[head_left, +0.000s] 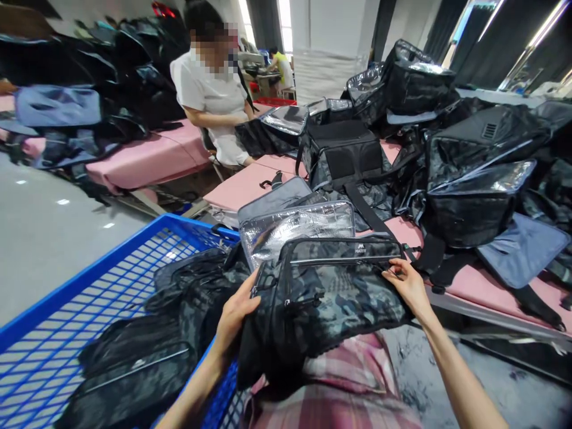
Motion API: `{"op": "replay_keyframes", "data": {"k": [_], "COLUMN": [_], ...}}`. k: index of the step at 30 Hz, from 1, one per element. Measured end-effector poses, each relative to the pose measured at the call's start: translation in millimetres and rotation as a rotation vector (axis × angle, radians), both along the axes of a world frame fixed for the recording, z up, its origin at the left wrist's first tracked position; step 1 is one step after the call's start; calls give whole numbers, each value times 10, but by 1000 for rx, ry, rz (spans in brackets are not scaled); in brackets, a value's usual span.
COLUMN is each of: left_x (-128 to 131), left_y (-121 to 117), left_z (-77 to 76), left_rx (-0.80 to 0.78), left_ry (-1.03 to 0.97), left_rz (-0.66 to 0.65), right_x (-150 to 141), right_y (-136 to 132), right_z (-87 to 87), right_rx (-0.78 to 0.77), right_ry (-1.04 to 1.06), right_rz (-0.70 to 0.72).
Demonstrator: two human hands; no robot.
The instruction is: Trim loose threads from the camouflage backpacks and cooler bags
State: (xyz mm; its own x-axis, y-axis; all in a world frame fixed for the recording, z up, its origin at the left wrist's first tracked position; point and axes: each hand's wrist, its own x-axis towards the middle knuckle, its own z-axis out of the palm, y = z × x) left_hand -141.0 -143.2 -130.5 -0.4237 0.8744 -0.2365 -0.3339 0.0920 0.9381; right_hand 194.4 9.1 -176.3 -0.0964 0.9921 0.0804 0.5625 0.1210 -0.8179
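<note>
A black and grey camouflage bag with zips and a white logo lies across my lap, partly over the pink table's edge. My left hand is closed on the bag's left side, thumb on top and fingers underneath. At its upper right corner, my right hand pinches the bag near the zip. Directly behind the bag lies a silver-lined flap, its shiny foil facing up. Part of the bag's underside is hidden.
A blue plastic crate holding more camouflage bags stands at my left. Black insulated bags crowd the pink table ahead and to the right. Across from me, a person in white sits handling another bag.
</note>
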Motion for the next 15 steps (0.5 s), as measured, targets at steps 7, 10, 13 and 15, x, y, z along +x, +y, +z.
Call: {"op": "replay_keyframes", "data": {"k": [7,10,13,15], "left_x": [105,94,69,57], "left_y": [28,6,-56,-90], "left_z": [36,17,18,25], "left_rx": [-3,-11,-27,-37], "left_ry": [46,80,80,78], "left_rz": [-41,-80,-30,3], "right_x": [-644,-1186,-1564,-1593], "right_y": [-276,-582,-737,-675], "right_z": [614,904,1082,1116], "right_rx": [19,48,6,-4], "right_ry": [-146,-20,107,131], "right_rz": [268,463,562,604]}}
